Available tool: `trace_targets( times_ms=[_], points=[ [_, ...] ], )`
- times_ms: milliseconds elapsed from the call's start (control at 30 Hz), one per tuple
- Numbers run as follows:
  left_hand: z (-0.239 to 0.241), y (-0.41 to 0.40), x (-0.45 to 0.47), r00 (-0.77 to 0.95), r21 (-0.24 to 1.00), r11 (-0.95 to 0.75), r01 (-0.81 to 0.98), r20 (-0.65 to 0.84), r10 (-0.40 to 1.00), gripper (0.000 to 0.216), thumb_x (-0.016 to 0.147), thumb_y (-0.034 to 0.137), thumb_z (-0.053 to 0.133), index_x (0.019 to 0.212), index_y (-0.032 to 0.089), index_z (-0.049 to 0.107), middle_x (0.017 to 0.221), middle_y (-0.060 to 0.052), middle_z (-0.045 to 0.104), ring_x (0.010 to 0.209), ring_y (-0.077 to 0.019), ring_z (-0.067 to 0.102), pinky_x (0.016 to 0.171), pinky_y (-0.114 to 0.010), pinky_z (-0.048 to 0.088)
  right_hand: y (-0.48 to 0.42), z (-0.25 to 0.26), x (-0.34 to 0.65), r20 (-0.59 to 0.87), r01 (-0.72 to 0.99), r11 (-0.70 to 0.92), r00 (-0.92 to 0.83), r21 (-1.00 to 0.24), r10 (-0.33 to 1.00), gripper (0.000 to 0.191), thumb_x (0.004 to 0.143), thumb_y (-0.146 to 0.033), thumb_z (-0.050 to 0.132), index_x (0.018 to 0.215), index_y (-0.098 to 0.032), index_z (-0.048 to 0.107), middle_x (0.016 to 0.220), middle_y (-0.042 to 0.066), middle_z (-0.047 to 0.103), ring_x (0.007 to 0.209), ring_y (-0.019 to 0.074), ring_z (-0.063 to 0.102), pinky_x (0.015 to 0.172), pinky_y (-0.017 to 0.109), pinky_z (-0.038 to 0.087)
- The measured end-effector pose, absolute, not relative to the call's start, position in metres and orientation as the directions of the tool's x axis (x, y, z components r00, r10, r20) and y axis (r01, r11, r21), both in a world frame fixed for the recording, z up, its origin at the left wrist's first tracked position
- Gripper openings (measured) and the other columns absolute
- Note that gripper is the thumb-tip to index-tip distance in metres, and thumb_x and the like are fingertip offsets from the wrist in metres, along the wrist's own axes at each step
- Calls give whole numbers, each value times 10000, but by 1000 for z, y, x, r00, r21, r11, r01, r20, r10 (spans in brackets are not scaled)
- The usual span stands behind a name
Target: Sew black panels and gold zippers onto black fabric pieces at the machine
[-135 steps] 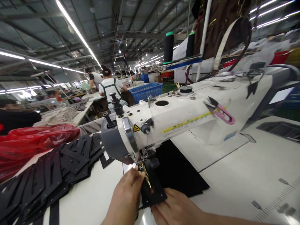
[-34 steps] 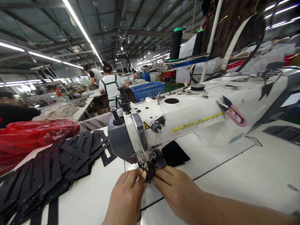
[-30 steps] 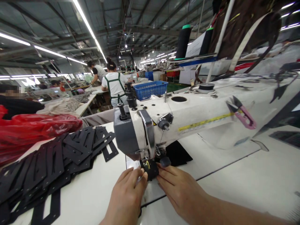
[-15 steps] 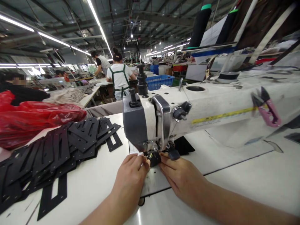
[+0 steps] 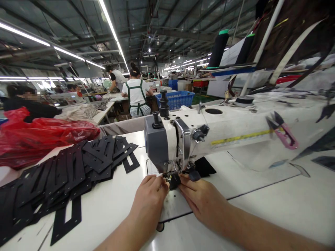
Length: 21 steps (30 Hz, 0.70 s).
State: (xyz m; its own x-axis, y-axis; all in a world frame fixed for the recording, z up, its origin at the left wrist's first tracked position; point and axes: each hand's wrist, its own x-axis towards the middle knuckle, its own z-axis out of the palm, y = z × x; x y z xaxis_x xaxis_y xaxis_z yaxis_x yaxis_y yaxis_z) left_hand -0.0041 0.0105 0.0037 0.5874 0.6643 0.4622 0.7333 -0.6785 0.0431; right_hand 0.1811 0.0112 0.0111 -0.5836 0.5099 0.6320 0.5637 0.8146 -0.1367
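Observation:
A small black piece of material (image 5: 173,181) lies under the presser foot of a white and grey sewing machine (image 5: 157,143). My left hand (image 5: 149,197) pinches the left edge of this piece, its fingers bent together. From the other side, the closed fingers of my right hand (image 5: 201,191) grip its right edge, close below a dark knob on the machine. The fingertips and part of the piece are hidden by the hands and the machine head. Behind the needle area lies a flat black piece (image 5: 204,167) on the white table.
Several black frame-shaped pieces (image 5: 75,165) overlap in a pile at the left, beside a red plastic bag (image 5: 47,136). Pink-handled snips (image 5: 286,134) rest against the machine arm. Thread cones (image 5: 218,48) stand above it. Farther back, a person in a green apron (image 5: 135,94) works near a blue crate (image 5: 178,100).
The camera view has shifted slightly, so the pile and machine head appear farther right and lower. Both hands stay at the black piece, with little visible movement against the machine.

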Motion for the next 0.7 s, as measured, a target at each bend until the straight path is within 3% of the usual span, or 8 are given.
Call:
trace_targets(
  times_ms=[700],
  points=[
    [5,10,-4,567,29,-669,743,502,652,108,845,87,506,818,147,591,815,-57,592,767,-192,577,734,-352,489,9,8,183,613,562,799,-559,-215,558,289,815,-33,369,862,-110,644,891,125,649,884,226,600,799,344,515]
  ],
)
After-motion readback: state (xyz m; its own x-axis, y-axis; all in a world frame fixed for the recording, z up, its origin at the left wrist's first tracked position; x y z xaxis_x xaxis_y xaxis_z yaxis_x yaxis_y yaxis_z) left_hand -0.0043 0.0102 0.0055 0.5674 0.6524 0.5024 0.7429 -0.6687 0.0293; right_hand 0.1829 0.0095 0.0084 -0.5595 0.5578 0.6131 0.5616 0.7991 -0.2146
